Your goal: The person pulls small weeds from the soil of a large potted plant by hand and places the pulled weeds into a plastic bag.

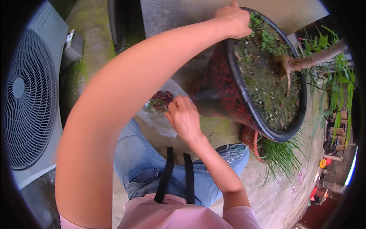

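My left arm stretches across to a large dark red and black plant pot, and my left hand is closed over its rim. The pot stands tilted, its soil facing right, with small green weeds and a woody tree trunk growing from it. Beside the pot's lower part, my right hand has its fingers curled at a clear plastic bag. Dark reddish and green plant bits lie in that bag. What the right fingers hold, if anything, is hidden.
A fan unit in a grey casing stands on the left. Below the tilted pot sits a smaller reddish-brown pot with grassy leaves. Long-leaved plants grow at the right. Mossy concrete lies beyond my left arm.
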A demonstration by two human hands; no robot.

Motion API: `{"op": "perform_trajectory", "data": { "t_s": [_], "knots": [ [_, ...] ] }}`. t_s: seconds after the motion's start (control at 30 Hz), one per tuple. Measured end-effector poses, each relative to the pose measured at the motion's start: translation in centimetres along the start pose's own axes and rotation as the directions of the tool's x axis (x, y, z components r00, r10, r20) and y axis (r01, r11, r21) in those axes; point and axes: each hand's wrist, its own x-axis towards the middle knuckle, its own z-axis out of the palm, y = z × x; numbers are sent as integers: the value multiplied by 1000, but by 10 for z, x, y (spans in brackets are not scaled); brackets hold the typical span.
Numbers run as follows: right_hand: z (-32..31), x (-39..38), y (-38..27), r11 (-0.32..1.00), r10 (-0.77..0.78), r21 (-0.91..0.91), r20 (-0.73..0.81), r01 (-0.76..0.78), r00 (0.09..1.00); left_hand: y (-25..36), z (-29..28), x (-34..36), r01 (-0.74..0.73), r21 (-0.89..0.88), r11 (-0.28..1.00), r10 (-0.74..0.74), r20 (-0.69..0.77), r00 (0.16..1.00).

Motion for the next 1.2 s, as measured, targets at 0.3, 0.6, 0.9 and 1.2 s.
{"op": "perform_trajectory", "data": {
  "t_s": [0.3, 0.6, 0.9, 1.2],
  "knots": [
    [106, -5, 3, 978, 101, -190, 73, -85, 992, -19, 23, 12, -106, 64, 992, 109, -42, 993],
    [-206, 36, 17, 976, -177, -168, -257, 136, 950, -26, 24, 10, 39, -199, 979, -75, -181, 981],
    [-192, 126, 144, 964, 90, -247, -62, -103, 994, -36, 29, 22, 198, -443, 874, -243, -48, 969],
    [-181, 143, 150, 978, 175, -112, -3, -175, 984, -37, 28, 18, 254, -340, 905, -284, -39, 958]
  ]
}}
